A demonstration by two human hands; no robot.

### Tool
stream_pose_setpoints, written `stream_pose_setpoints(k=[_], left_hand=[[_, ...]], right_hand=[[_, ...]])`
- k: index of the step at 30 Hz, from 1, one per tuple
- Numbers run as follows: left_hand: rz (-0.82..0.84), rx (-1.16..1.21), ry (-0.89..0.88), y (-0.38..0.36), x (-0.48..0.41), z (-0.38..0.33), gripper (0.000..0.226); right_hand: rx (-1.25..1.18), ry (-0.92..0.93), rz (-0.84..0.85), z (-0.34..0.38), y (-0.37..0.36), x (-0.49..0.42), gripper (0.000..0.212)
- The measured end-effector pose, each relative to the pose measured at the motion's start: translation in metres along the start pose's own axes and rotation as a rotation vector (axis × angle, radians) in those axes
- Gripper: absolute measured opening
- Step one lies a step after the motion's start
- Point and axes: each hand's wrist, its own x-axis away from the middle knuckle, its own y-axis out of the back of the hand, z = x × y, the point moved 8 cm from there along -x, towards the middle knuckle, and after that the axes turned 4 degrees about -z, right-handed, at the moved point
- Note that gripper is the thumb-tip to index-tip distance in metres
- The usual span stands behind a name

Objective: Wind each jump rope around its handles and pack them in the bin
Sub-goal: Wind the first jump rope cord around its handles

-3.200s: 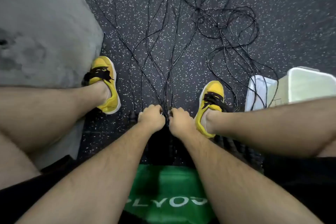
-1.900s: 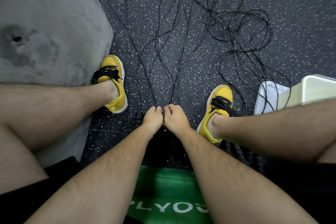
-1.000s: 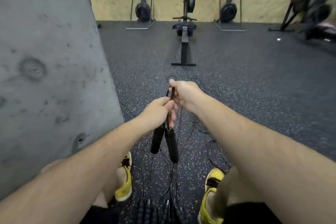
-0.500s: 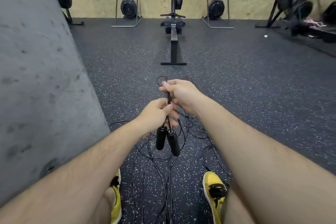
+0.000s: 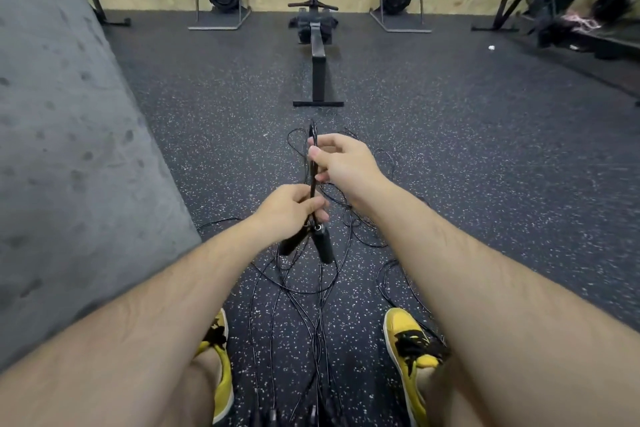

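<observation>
The view now looks out across the gym floor toward 12 o'clock, where earlier it pointed straight down at the feet. Both hands are up off the floor, raised in front of the body. The left hand [image 5: 290,210] grips the doubled cord [image 5: 313,170] just above the two black handles [image 5: 317,243], which dangle below it toward 6 o'clock, lifted clear of the floor. The right hand [image 5: 343,163] pinches the cord higher than half a second ago, further toward 12 o'clock, so the hands are wider apart.
</observation>
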Motion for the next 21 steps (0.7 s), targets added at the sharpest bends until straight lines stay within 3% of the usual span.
stream_pose_setpoints(k=[6,9,12,16,21], left_hand=[[-0.076,-0.046,-0.090,0.027,0.009,-0.019,0.020],[-0.137,-0.009,-0.100,0.036,0.012,-0.022,0.017],[-0.180,-0.076,-0.118,0.040,0.011,-0.022,0.016],[-0.154,-0.054,-0.120,0.032,0.011,-0.024,0.021],[-0.276,-0.114,-0.227,0.038,0.005,-0.037,0.031]], right_hand=[[0.181,-0.039,0.288,-0.003,-0.030,0.004,0.036],[0.208,0.007,0.230,0.001,-0.034,0.000,0.050],[0.173,0.055,0.144,0.009,-0.027,-0.006,0.041],[0.183,0.126,0.067,0.018,-0.006,-0.005,0.047],[0.298,0.083,0.251,0.012,0.003,0.015,0.044]])
